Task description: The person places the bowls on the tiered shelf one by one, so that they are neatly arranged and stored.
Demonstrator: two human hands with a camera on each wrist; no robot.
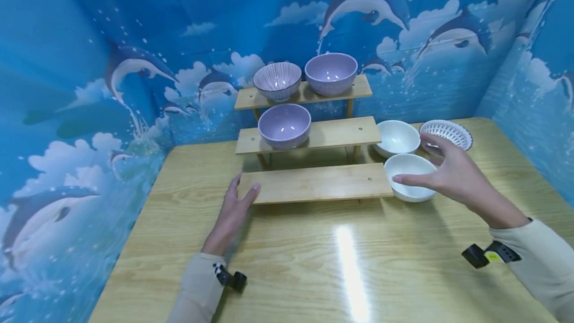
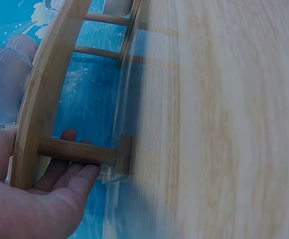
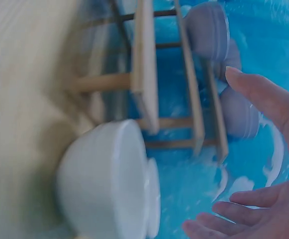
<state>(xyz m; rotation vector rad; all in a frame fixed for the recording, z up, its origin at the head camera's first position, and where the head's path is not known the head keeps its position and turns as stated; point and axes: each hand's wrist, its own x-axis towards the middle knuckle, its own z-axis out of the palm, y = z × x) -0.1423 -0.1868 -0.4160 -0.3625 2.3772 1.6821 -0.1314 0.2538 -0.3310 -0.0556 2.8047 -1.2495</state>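
Observation:
A three-step wooden shelf (image 1: 314, 183) stands on the wooden table (image 1: 314, 263). My left hand (image 1: 233, 211) rests with straight fingers on the left end of the lowest step (image 2: 32, 124). My right hand (image 1: 441, 171) hovers spread open just over a plain white bowl (image 1: 409, 177) (image 3: 109, 189) at the shelf's right end, holding nothing. A second white bowl (image 1: 396, 137) and a patterned white bowl (image 1: 446, 133) sit behind it. A purple bowl (image 1: 284, 125) is on the middle step. A striped bowl (image 1: 277, 80) and another purple bowl (image 1: 331, 73) are on the top step.
Blue dolphin-print walls (image 1: 89, 88) close in the table on the left, back and right. A bright light reflection (image 1: 352, 268) lies on the bare wood in front of the shelf.

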